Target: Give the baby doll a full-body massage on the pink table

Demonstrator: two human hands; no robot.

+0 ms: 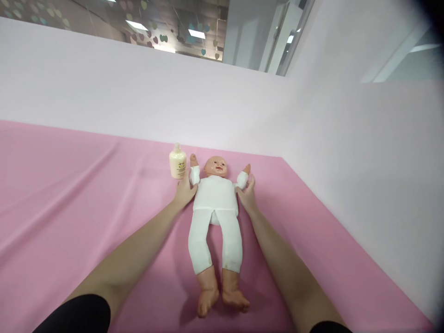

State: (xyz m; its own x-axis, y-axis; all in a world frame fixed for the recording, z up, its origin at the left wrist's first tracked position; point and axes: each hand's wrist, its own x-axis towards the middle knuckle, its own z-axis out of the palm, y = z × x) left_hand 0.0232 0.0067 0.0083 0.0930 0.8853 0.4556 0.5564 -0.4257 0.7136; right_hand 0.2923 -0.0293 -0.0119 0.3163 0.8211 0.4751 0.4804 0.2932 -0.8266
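The left hand (185,190) and right hand (247,194) each close a narrow grip on the doll's (215,203) upper arms, steadying it flat between them on the pink sheet (69,194); a lotion bottle (177,162) stands just beyond the left.

A: What is the surface here?
B: A pink sheet (69,194), with soft creases running across its left part.
A: And behind it?
B: Pale, plain partition walls (138,92) meet in a corner on the right side. Above them a ceiling (166,23) shows lit panel lights (196,33) and hanging paper hearts (163,38); to the right, a glass-framed opening (284,41)
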